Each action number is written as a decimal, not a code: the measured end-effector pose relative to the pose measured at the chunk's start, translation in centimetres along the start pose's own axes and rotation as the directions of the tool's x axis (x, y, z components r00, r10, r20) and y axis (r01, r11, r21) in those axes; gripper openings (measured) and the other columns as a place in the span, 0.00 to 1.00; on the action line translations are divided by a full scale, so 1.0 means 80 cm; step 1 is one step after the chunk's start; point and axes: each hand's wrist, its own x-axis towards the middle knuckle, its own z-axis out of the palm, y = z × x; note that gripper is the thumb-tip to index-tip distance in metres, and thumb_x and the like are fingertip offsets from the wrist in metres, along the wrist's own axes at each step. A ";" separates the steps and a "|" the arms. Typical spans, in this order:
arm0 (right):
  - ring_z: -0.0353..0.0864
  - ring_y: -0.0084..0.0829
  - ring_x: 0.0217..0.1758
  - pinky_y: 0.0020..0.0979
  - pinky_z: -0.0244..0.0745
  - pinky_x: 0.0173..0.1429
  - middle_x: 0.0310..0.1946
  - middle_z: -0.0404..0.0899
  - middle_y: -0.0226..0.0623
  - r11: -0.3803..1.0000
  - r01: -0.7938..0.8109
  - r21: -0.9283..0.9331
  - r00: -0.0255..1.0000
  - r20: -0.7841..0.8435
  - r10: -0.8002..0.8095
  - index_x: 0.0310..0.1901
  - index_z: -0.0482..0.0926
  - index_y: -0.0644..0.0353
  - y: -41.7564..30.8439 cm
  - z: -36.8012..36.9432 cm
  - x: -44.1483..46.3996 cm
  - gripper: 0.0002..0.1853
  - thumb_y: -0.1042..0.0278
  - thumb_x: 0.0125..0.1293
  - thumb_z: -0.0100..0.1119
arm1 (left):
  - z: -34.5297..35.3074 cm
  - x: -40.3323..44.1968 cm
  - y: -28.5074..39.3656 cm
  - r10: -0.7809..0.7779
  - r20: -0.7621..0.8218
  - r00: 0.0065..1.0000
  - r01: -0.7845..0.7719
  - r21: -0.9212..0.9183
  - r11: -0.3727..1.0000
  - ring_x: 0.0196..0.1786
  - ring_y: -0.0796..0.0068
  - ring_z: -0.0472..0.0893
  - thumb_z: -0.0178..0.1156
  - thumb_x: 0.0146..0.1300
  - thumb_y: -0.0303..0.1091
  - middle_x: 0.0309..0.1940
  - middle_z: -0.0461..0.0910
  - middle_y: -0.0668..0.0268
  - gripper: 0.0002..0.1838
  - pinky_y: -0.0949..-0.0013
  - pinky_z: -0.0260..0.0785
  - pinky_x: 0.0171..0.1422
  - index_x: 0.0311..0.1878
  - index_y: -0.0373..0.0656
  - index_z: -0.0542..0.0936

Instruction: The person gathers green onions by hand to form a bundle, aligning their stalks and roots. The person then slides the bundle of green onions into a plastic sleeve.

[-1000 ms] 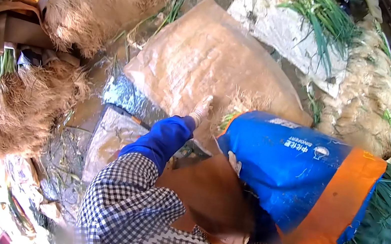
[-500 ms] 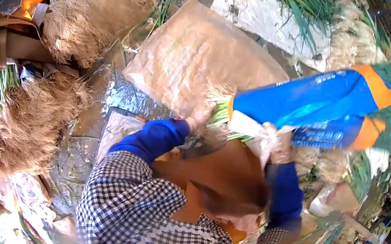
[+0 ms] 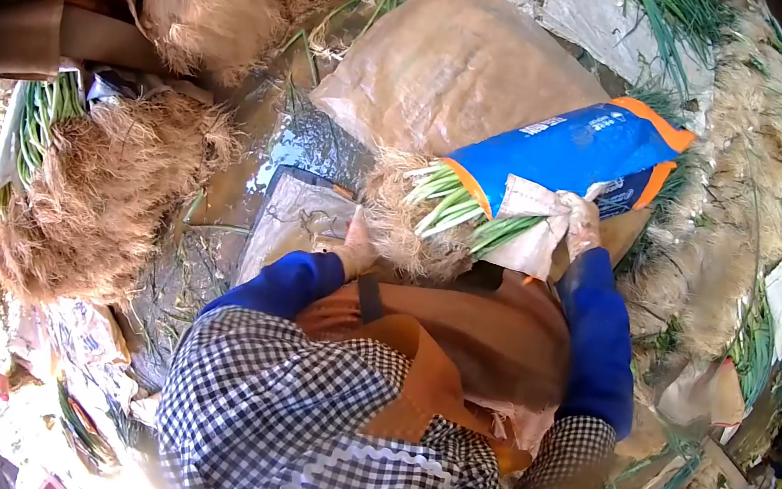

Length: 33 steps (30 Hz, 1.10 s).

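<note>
A bundle of green onions (image 3: 448, 202) lies across my front, its bushy roots (image 3: 406, 214) toward the left. A blue wrapper with orange edges (image 3: 545, 161) is around its stalks, and green tops stick out of the far right end. My right hand (image 3: 583, 225) is closed on the wrapper's pale flap (image 3: 530, 210) at the near side. Just left of the roots is my left hand (image 3: 356, 247), fingers pointing up and holding nothing that I can see; whether it touches the roots is unclear.
Behind the bundle lies a brown sheet (image 3: 469, 59). Root piles stand at the left (image 3: 115, 193) and upper left (image 3: 245, 0), with a long row of roots (image 3: 719, 213) on the right. A small mat (image 3: 299, 216) lies beside my left hand, and loose green onions (image 3: 663, 17) are at the top.
The wrapped bundle has swung and moved left and closer, showing more of its roots and stalks. My left hand has left the root end and drawn back; my right hand still grips the wrapper.
</note>
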 end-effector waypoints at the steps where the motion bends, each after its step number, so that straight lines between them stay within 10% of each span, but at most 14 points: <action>1: 0.76 0.26 0.33 0.27 0.70 0.42 0.29 0.78 0.34 0.998 0.032 -0.054 0.999 0.005 -0.032 0.31 0.79 0.70 -0.001 0.002 0.001 0.07 0.75 0.54 0.54 | 0.054 -0.010 -0.006 -0.054 0.002 0.999 0.054 0.045 0.998 0.56 0.53 0.72 0.39 0.64 0.62 0.56 0.73 0.56 0.34 0.45 0.65 0.60 0.61 0.44 0.68; 8: 0.76 0.26 0.35 0.26 0.70 0.40 0.31 0.78 0.33 1.000 -0.020 0.022 0.996 0.085 0.018 0.32 0.80 0.67 0.002 -0.008 0.022 0.08 0.72 0.56 0.56 | 0.173 -0.033 -0.019 -0.081 0.260 0.962 0.106 -0.086 0.991 0.55 0.50 0.73 0.40 0.62 0.65 0.56 0.72 0.54 0.36 0.45 0.66 0.59 0.63 0.47 0.66; 11: 0.76 0.28 0.36 0.26 0.71 0.41 0.32 0.79 0.34 0.996 0.038 -0.078 0.991 0.130 -0.027 0.34 0.80 0.68 0.004 -0.013 0.018 0.09 0.71 0.56 0.58 | 0.182 -0.079 0.009 0.107 -0.074 0.992 -0.093 0.162 0.982 0.58 0.52 0.72 0.35 0.65 0.62 0.60 0.69 0.56 0.35 0.45 0.62 0.63 0.64 0.45 0.65; 12: 0.77 0.30 0.37 0.28 0.71 0.43 0.34 0.79 0.35 0.962 0.079 -0.260 0.993 0.106 -0.053 0.35 0.80 0.69 0.006 -0.015 0.024 0.10 0.70 0.55 0.59 | 0.168 -0.079 0.027 0.032 0.206 0.978 -0.049 0.079 0.996 0.60 0.52 0.70 0.34 0.66 0.59 0.62 0.67 0.55 0.34 0.45 0.61 0.64 0.64 0.44 0.64; 15: 0.78 0.31 0.36 0.28 0.73 0.41 0.34 0.80 0.37 0.995 -0.068 0.073 0.996 0.061 0.064 0.35 0.80 0.69 0.016 -0.013 0.036 0.11 0.69 0.54 0.61 | 0.147 -0.035 -0.017 0.127 0.278 0.952 -0.126 -0.019 0.992 0.60 0.56 0.70 0.37 0.66 0.57 0.61 0.68 0.56 0.33 0.50 0.59 0.66 0.65 0.42 0.64; 18: 0.79 0.33 0.40 0.29 0.74 0.45 0.38 0.79 0.40 0.991 -0.102 0.087 0.983 0.161 0.087 0.40 0.78 0.70 0.047 -0.046 0.070 0.12 0.70 0.58 0.53 | 0.165 0.011 -0.067 0.185 -0.012 0.983 -0.172 0.307 0.936 0.62 0.54 0.67 0.41 0.63 0.60 0.62 0.67 0.57 0.33 0.47 0.56 0.67 0.65 0.49 0.64; 20: 0.79 0.35 0.42 0.31 0.75 0.49 0.39 0.79 0.42 0.992 -0.041 0.118 0.979 0.204 0.016 0.42 0.76 0.70 0.040 -0.050 0.072 0.13 0.71 0.60 0.48 | 0.189 -0.032 -0.023 -0.048 0.113 0.992 0.049 -0.003 0.999 0.62 0.57 0.67 0.41 0.63 0.61 0.60 0.69 0.59 0.34 0.48 0.56 0.66 0.66 0.50 0.62; 23: 0.79 0.34 0.41 0.30 0.75 0.47 0.39 0.79 0.41 0.939 0.126 -0.320 0.985 0.151 -0.081 0.41 0.77 0.70 0.032 -0.043 0.072 0.13 0.71 0.60 0.48 | 0.167 -0.101 0.039 0.178 -0.217 0.960 -0.062 0.456 0.888 0.54 0.65 0.73 0.41 0.66 0.51 0.55 0.73 0.63 0.28 0.63 0.66 0.56 0.63 0.44 0.66; 24: 0.78 0.33 0.41 0.29 0.74 0.48 0.40 0.79 0.40 0.980 0.028 -0.195 0.994 0.105 -0.008 0.42 0.77 0.70 0.025 -0.035 0.065 0.13 0.71 0.60 0.49 | 0.029 -0.012 0.069 0.442 -0.001 0.897 -0.300 0.733 0.611 0.41 0.70 0.76 0.49 0.64 0.44 0.42 0.77 0.66 0.23 0.70 0.68 0.44 0.58 0.42 0.72; 26: 0.78 0.32 0.42 0.28 0.73 0.48 0.40 0.79 0.40 0.992 -0.062 -0.107 0.995 0.067 0.069 0.42 0.77 0.70 0.008 -0.021 0.047 0.14 0.70 0.60 0.48 | 0.083 -0.066 0.067 0.807 0.242 0.538 -0.517 0.851 0.090 0.32 0.73 0.75 0.55 0.61 0.35 0.30 0.75 0.68 0.12 0.71 0.68 0.35 0.45 0.43 0.79; 27: 0.78 0.32 0.42 0.28 0.73 0.48 0.40 0.79 0.40 0.992 -0.065 -0.110 0.995 0.069 0.073 0.42 0.77 0.70 0.001 -0.014 0.038 0.14 0.70 0.60 0.48 | 0.094 -0.072 0.077 0.763 0.475 0.438 -0.469 0.845 -0.256 0.32 0.71 0.76 0.57 0.59 0.32 0.29 0.76 0.66 0.09 0.68 0.69 0.35 0.41 0.44 0.81; 28: 0.78 0.31 0.42 0.28 0.73 0.48 0.40 0.79 0.40 0.993 -0.054 -0.109 0.995 0.079 0.062 0.42 0.77 0.71 -0.007 -0.008 0.028 0.14 0.71 0.60 0.47 | 0.118 -0.081 0.079 0.765 0.473 0.437 -0.470 0.845 -0.253 0.32 0.71 0.76 0.57 0.59 0.32 0.29 0.76 0.66 0.09 0.68 0.69 0.35 0.41 0.44 0.81; 30: 0.78 0.31 0.42 0.28 0.73 0.48 0.40 0.79 0.40 0.993 -0.038 -0.114 0.995 0.089 0.048 0.42 0.77 0.71 -0.010 -0.007 0.027 0.14 0.71 0.61 0.47 | 0.166 -0.086 0.071 0.366 0.856 0.366 -0.433 0.504 -0.747 0.32 0.64 0.76 0.59 0.56 0.34 0.30 0.76 0.63 0.08 0.62 0.69 0.37 0.39 0.48 0.81; 33: 0.77 0.32 0.43 0.28 0.72 0.49 0.41 0.78 0.41 0.994 -0.003 -0.111 0.994 0.104 0.015 0.42 0.78 0.71 0.009 -0.023 0.050 0.15 0.70 0.61 0.45 | 0.190 -0.067 0.071 0.047 0.861 0.506 -0.470 0.321 -0.822 0.35 0.58 0.76 0.61 0.52 0.37 0.30 0.76 0.63 0.08 0.59 0.69 0.40 0.36 0.50 0.82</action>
